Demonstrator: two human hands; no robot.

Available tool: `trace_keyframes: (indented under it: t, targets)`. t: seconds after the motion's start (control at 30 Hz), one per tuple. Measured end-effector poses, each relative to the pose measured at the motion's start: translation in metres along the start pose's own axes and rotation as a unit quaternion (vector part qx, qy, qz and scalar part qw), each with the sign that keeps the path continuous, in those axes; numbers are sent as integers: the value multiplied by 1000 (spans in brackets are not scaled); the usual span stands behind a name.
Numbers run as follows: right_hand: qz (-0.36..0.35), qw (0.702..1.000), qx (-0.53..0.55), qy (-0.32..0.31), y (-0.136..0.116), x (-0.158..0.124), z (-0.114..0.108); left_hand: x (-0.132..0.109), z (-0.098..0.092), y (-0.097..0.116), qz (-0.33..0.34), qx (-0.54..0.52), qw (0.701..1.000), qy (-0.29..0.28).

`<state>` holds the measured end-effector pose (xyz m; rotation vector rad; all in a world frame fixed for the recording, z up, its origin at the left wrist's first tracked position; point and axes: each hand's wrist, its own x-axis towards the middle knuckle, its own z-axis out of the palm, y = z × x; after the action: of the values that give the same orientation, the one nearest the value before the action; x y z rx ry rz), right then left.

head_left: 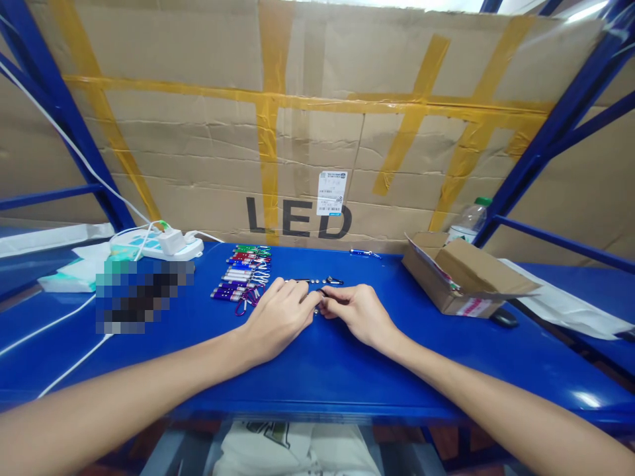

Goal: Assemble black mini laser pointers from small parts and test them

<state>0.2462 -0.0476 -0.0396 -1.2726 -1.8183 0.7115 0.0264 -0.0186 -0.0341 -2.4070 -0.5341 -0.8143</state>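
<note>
My left hand (280, 317) and my right hand (364, 314) meet at the middle of the blue table, fingertips together. My right thumb and index finger pinch a small dark piece (322, 295), mostly covered by the fingers. The left fingers are closed against the same spot, and what they grip is hidden. Just beyond the fingertips lie small round silvery pieces (317, 281) and a small black part with a metal clip (335, 281). Left of my left hand, several pen-shaped metal keychain flashlights (231, 291) in purple, silver, blue, red and green lie in a row with carabiner clips.
A blue keychain piece (364, 253) lies at the back edge. On the right stand an open cardboard box (446, 274) and a green-capped bottle (471, 218), with a black object (505, 318) beside. A white power strip (156, 244) with cables sits left. A cardboard wall (213, 165) closes the back.
</note>
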Motion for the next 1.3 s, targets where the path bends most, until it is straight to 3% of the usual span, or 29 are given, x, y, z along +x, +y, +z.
trace_keyframes:
  t: [0.27, 0.6, 0.87, 1.3]
  targets:
    - [0, 1000, -3, -5, 1, 0, 0, 0, -1, -3, -13, 27, 1000, 0]
    - [-37, 999, -31, -18, -11, 1, -8, 2, -5, -18, -65, -70, 995, -40]
    - [-55, 998, -31, 23, -10, 0, -10, 1, 1, -26, -153, -217, 963, -52]
    - [-40, 995, 76, 53, -13, 2, -13, 1, -1, -28, -155, -276, 945, -80]
